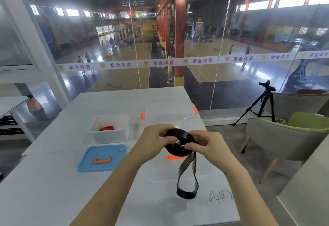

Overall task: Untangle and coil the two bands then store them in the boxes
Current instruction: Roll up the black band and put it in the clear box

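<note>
1. Black band (179, 143): partly wound into a flat coil and held in the air between both hands, above the white table (53, 181)
2. Left hand (153, 142): fingers curled round the coil's left rim, gripping it
3. Right hand (204, 145): thumb and forefinger pinch the coil's right rim near the central hole
4. Free tail (187, 186): the unwound length leaves the coil's lower right edge, below the right hand, and hangs as a long narrow loop. Its long axis runs downward and toward the person, and whether its lowest bend touches the table cannot be told. The right hand is the nearer to this slack, so winding probably has to draw the tail upward into the coil
5. Clear box (160, 170): open, with an orange latch, directly beneath the coil. It is judged the destination, reached by lowering
6. Clear lid (169, 111): lies on the table beyond the hands
7. White box (110, 139): left of the hands, containing the red band (106, 128), with a blue lid (102, 158) lying just in front of it
</note>
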Demonstrator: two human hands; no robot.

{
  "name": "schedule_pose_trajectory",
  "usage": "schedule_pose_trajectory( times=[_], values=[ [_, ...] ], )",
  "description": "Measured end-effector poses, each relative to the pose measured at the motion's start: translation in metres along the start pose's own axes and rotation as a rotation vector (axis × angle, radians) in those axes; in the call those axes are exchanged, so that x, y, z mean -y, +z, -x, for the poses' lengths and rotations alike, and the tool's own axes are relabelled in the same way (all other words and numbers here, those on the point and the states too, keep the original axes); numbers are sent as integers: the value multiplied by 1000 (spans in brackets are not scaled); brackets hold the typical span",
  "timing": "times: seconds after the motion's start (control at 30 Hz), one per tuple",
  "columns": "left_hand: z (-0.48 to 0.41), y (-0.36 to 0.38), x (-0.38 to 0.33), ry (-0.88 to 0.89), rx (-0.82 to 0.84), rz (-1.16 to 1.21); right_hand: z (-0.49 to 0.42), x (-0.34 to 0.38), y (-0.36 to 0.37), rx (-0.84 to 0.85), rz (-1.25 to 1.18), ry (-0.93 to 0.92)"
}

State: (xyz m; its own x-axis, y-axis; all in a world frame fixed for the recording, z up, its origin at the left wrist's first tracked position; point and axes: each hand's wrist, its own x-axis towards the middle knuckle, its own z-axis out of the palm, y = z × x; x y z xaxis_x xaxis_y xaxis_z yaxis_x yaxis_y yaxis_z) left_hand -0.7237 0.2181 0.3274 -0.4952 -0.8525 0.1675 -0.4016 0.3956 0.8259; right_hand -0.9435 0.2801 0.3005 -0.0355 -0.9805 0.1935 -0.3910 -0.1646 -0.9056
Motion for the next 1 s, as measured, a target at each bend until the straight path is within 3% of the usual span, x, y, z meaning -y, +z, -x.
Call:
schedule_pose_trajectory(
  times=[0.13, 0.2, 0.27, 0.37, 0.47, 0.53, 0.7, 0.87, 1.0],
  values=[
    [6, 4, 1, -96, -95, 390, 2, -3, -5, -32, -119, 9],
    [7, 2, 6, -121, -69, 441, 2, -3, -5, -44, -104, 12],
    [8, -5, 10, -126, -8, 346, 2, -2, -3, -30, -3, 11],
    [7, -13, 13, -117, 29, -2, 1, -1, 3, 21, 176, -1],
    [3, -8, 9, -23, 105, -274, -1, -1, 8, 56, 369, -62],
    [4, -2, 6, 40, 117, -336, -2, 1, 9, 65, 371, -81],
    [9, 0, 5, 6, 56, 40, 1, 2, 1, 64, -14, -9],
    [11, 8, 10, -94, -18, 427, 0, -1, -2, -3, -110, 8],
    [8, 6, 17, -114, 20, 341, -2, -1, -3, 3, 5, 25]
  ],
)
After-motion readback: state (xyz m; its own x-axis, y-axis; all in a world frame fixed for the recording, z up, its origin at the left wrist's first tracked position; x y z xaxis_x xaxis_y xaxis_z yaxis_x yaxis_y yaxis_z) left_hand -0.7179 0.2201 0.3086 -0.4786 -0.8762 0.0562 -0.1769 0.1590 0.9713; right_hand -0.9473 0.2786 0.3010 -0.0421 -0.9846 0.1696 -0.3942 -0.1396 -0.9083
